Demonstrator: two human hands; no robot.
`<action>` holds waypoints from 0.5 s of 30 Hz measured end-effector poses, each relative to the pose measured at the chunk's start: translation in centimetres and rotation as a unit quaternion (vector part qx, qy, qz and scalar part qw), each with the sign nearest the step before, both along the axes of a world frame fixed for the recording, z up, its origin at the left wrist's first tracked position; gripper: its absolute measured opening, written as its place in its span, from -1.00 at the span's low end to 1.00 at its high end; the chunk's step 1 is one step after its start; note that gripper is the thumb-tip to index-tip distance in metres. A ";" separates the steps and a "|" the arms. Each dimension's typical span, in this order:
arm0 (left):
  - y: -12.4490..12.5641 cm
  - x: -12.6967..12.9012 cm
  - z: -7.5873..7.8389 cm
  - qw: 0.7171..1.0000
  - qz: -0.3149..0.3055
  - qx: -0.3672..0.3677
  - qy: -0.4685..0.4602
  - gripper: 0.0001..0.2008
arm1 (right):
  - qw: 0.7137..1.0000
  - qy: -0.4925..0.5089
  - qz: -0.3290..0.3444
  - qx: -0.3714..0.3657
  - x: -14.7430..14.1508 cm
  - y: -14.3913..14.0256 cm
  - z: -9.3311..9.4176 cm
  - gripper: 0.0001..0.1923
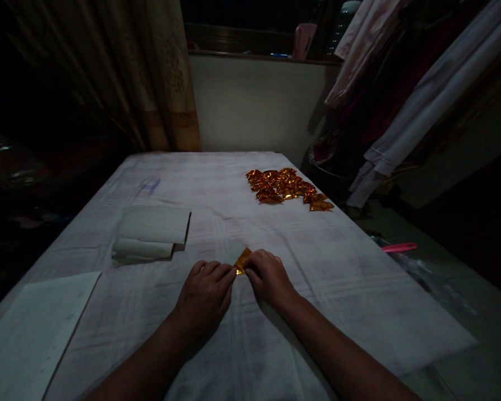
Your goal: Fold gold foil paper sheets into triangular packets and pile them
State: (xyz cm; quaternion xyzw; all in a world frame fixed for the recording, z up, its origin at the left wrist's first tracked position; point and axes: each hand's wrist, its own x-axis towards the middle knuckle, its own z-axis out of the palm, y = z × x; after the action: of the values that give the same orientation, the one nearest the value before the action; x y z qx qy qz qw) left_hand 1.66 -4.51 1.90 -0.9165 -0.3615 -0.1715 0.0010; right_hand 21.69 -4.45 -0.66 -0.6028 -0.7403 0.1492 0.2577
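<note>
Dim room, white cloth-covered surface (317,267) stretching away from the viewer. Nearest, two bare forearms reaching in from the bottom edge. Left hand (206,295) and right hand (269,278) close together at the near middle, fingertips pinched on a small gold foil piece (242,260), one corner poking up between them, the rest pressed to the cloth. Best folded, by the look of it, with foil held flat, edges lined up before creasing, fingertips sliding firmly along the fold. At near left, a white sheet (29,328) at the corner. Farther left, a folded stack of white paper (150,234). Far right, well apart from the hands, a pile of folded gold pieces (286,186). Beyond, a curtain (167,83), pale wall, hanging clothes (401,111) at right.
</note>
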 end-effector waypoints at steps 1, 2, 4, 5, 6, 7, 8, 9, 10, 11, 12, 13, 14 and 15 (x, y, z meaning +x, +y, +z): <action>0.0 0.0 0.1 1.000 0.000 -0.002 -0.001 -0.72 | 1.000 0.011 0.007 0.000 0.4 0.0 -0.1 -0.84; 0.1 -0.1 0.1 1.000 -0.003 -0.003 -0.001 -0.73 | 1.000 0.022 0.014 0.003 0.9 0.1 -0.1 -0.83; 0.3 -0.3 0.2 1.000 -0.012 -0.007 0.008 -0.76 | 0.999 0.038 0.025 0.015 1.8 0.1 -0.2 -0.82; 0.5 -0.5 0.3 1.000 -0.020 -0.007 0.014 -0.77 | 0.998 0.041 0.028 0.024 2.2 0.0 -0.1 -0.81; 0.7 -0.6 0.4 0.999 -0.028 -0.006 0.020 -0.78 | 0.998 0.041 0.025 0.032 2.5 0.0 0.0 -0.80; 0.9 -0.8 0.5 0.999 -0.034 -0.003 0.025 -0.79 | 0.998 0.037 0.019 0.037 2.8 0.0 0.1 -0.78; 1.1 -0.9 0.7 0.999 -0.036 0.001 0.028 -0.79 | 0.999 0.029 0.014 0.038 2.9 -0.1 0.3 -0.75; 1.3 -1.1 0.9 0.999 -0.034 0.004 0.029 -0.79 | 0.999 0.020 0.011 0.034 2.9 -0.1 0.5 -0.73; 1.4 -1.1 1.1 0.999 -0.030 0.007 0.028 -0.80 | 1.000 0.010 0.010 0.028 2.8 -0.2 0.7 -0.71; 1.6 -1.1 1.3 0.999 -0.024 0.009 0.027 -0.82 | 1.000 0.002 0.011 0.021 2.6 -0.2 0.8 -0.70; 1.6 -1.0 1.5 0.999 -0.020 0.010 0.029 -0.86 | 1.000 -0.003 0.016 0.016 2.4 -0.2 0.9 -0.69; 1.7 -0.9 1.6 0.999 -0.014 0.009 0.032 -0.90 | 1.000 -0.005 0.020 0.013 2.1 -0.2 1.0 -0.69; 1.7 -0.6 1.7 0.999 -0.006 0.008 0.039 -0.93 | 1.000 -0.002 0.023 0.013 1.8 -0.3 1.0 -0.68; 1.7 -0.4 1.7 0.999 0.005 0.008 0.047 -0.94 | 1.000 0.002 0.025 0.014 1.5 -0.3 0.9 -0.67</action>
State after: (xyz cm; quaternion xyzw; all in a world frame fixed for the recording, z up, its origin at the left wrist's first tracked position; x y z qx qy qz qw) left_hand 1.28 -2.84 3.63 -0.9215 -0.3646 -0.1311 0.0262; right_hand 23.23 -4.78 0.27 -0.5799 -0.7567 0.1471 0.2637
